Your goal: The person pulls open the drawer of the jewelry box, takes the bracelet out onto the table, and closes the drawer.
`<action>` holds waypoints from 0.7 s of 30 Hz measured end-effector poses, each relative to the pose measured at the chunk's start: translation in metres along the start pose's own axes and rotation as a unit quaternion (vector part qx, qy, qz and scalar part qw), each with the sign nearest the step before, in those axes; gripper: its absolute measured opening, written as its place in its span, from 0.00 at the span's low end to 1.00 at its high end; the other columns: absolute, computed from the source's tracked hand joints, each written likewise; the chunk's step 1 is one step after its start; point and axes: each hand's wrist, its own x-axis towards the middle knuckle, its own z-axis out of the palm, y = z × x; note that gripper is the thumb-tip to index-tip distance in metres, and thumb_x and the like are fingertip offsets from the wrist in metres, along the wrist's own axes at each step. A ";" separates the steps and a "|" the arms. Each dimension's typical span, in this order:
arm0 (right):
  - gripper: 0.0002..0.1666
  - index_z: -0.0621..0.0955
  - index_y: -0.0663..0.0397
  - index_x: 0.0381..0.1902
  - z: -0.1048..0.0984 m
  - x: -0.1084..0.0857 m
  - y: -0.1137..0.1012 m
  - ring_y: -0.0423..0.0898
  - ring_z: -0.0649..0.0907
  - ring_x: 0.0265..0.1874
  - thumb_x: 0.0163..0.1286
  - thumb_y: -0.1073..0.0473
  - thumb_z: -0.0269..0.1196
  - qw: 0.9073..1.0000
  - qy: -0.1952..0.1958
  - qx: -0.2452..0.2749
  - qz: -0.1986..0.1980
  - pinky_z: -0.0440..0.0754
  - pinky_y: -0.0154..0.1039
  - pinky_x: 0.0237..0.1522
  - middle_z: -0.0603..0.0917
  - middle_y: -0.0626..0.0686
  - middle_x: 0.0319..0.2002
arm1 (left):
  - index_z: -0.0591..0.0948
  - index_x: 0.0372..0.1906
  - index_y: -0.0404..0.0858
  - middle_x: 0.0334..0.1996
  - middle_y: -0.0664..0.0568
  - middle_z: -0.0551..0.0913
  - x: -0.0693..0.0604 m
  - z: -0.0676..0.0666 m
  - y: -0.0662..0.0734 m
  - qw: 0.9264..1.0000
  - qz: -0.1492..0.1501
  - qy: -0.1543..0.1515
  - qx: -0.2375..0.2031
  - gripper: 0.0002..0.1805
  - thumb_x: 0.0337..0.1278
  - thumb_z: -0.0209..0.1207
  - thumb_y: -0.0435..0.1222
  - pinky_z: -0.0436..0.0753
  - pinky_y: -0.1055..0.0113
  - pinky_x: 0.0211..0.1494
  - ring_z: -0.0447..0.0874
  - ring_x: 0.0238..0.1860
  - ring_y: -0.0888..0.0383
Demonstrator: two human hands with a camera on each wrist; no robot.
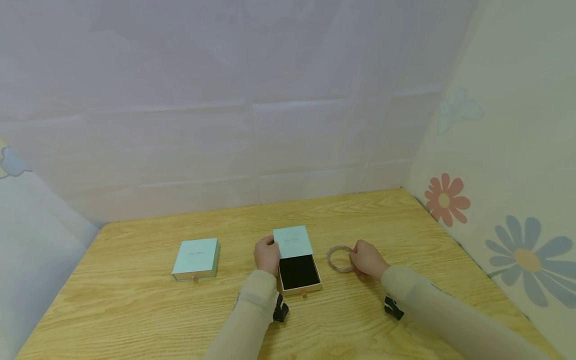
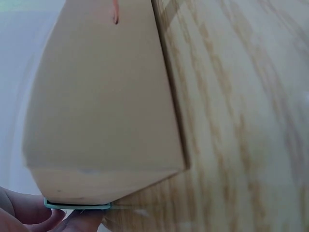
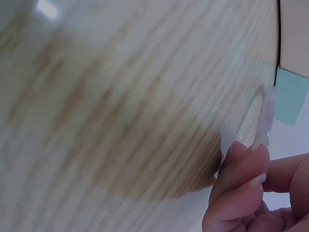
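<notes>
A pale blue gift box [image 1: 292, 241] stands in the middle of the table with its drawer [image 1: 300, 290] slid partway out toward me. Black lining [image 1: 299, 272] shows inside the drawer. My left hand [image 1: 267, 256] grips the left side of the box's sleeve; in the left wrist view its fingers [image 2: 77, 221] curl at the sleeve's edge, below the drawer's beige front [image 2: 106, 96]. To the right of the box, my right hand [image 1: 368, 259] pinches a translucent pinkish bangle [image 1: 330, 260] by its right side. The right wrist view shows the bangle [image 3: 264, 118] edge-on beyond the fingertips [image 3: 258, 152].
A second pale blue box [image 1: 196, 255], closed, with a small tab at its front, sits to the left on the wooden table [image 1: 135, 300]. A pale sheet [image 1: 252, 150] hangs behind the table. On the right is a flower-printed wall covering [image 1: 517, 200].
</notes>
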 end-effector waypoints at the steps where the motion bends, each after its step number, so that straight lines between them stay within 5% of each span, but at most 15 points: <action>1: 0.12 0.68 0.62 0.26 0.000 0.000 0.000 0.40 0.70 0.07 0.73 0.69 0.49 1.000 0.000 -0.008 -0.005 0.67 0.29 0.11 0.75 0.53 0.12 | 0.74 0.61 0.24 0.58 0.32 0.75 0.000 0.000 0.000 1.000 -0.001 0.001 0.000 0.20 0.68 0.44 0.24 0.68 0.65 0.30 0.75 0.42 0.45; 12: 0.08 0.70 0.65 0.29 -0.002 0.005 0.002 0.38 0.69 0.06 0.70 0.71 0.50 0.998 -0.010 -0.057 -0.017 0.67 0.27 0.10 0.75 0.54 0.12 | 0.74 0.62 0.24 0.59 0.32 0.74 -0.003 -0.001 0.002 1.000 0.000 -0.005 0.001 0.20 0.69 0.44 0.24 0.70 0.63 0.31 0.69 0.28 0.52; 17: 0.06 0.71 0.68 0.32 -0.003 0.006 0.002 0.38 0.69 0.07 0.71 0.71 0.50 0.998 -0.025 -0.060 -0.017 0.68 0.28 0.11 0.74 0.53 0.12 | 0.74 0.61 0.24 0.58 0.32 0.75 -0.004 -0.001 0.004 1.000 0.006 0.001 0.004 0.19 0.69 0.44 0.24 0.72 0.61 0.38 0.72 0.34 0.50; 21: 0.07 0.71 0.66 0.31 -0.003 0.007 0.002 0.38 0.68 0.06 0.72 0.70 0.51 0.998 -0.028 -0.058 -0.016 0.68 0.28 0.10 0.73 0.52 0.12 | 0.74 0.62 0.25 0.59 0.33 0.75 -0.003 0.000 0.002 1.000 0.001 0.000 0.003 0.20 0.69 0.44 0.24 0.70 0.63 0.33 0.67 0.25 0.56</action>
